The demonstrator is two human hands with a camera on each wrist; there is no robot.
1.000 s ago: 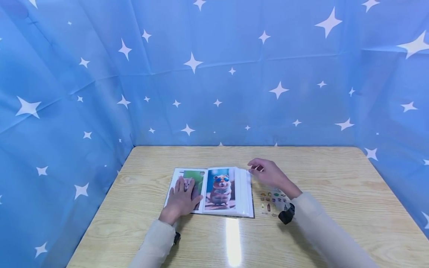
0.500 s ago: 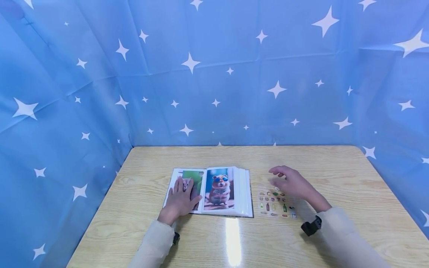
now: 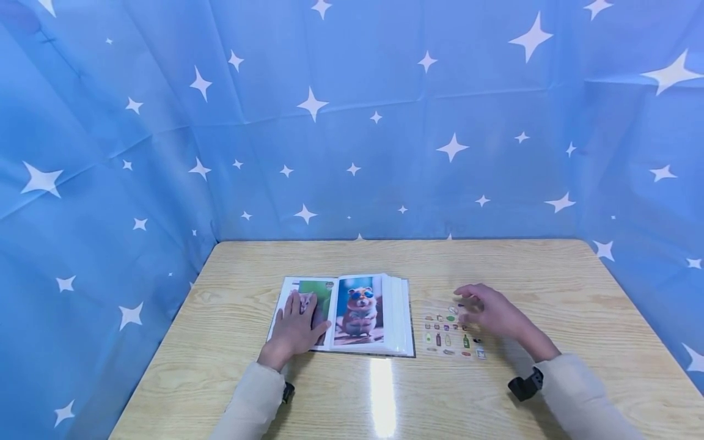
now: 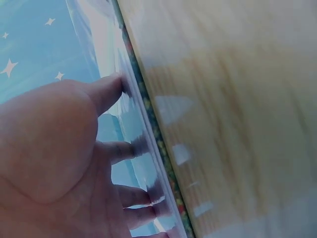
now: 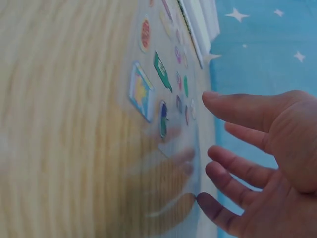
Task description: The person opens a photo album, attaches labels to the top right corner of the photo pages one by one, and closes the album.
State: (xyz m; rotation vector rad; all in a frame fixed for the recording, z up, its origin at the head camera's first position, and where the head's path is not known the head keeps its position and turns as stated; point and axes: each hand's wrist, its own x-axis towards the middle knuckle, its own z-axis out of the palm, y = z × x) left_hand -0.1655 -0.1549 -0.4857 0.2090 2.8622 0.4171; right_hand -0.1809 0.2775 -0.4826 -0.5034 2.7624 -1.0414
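An open photo album [image 3: 400, 315] lies on the table, showing a cat picture on its left page and a hamster in sunglasses [image 3: 360, 311] on its right page. My left hand [image 3: 294, 330] rests flat on the left page with fingers spread, covering part of the cat. In the left wrist view its fingertips touch the clear page cover. A clear sticker sheet [image 3: 448, 340] with small food and bottle stickers lies to the right of the album. Over its upper right part is my right hand [image 3: 497, 315], fingers loosely bent, holding nothing. The right wrist view shows its lowest fingertip [image 5: 210, 206] at the sheet's surface.
The wooden table [image 3: 352, 403] has rounded far corners and a bright light reflection in front of the album. A blue cloth with white stars [image 3: 352, 122] hangs behind the table and along its sides. Each wrist carries a black camera strap [image 3: 526, 385].
My right hand has moved from the album's upper right edge rightward and nearer, over the sticker sheet. The left hand has stayed on the left page.
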